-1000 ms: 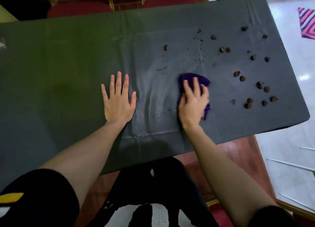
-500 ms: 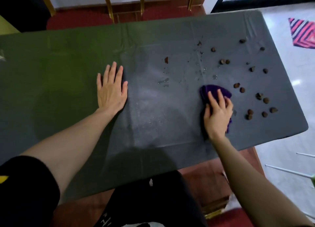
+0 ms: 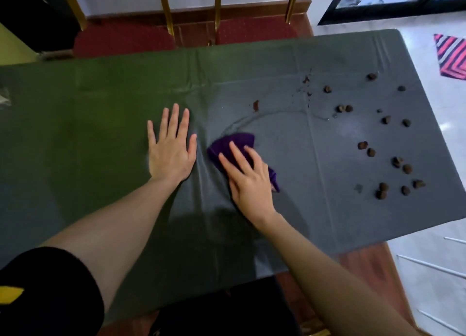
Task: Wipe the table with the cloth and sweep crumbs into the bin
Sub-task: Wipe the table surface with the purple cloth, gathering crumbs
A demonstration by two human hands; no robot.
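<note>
A: Any writing readable?
B: None I can make out.
A: Hands?
B: At frame centre, the right hand (image 3: 248, 181) presses flat on the purple cloth (image 3: 235, 146); the left hand (image 3: 171, 149) lies spread wide just beside it on the table (image 3: 75, 134).
A: Free room?
B: Bare cover at left; crumbs (image 3: 393, 159) scattered right, near the edge. Chairs (image 3: 126, 38) beyond.
</note>
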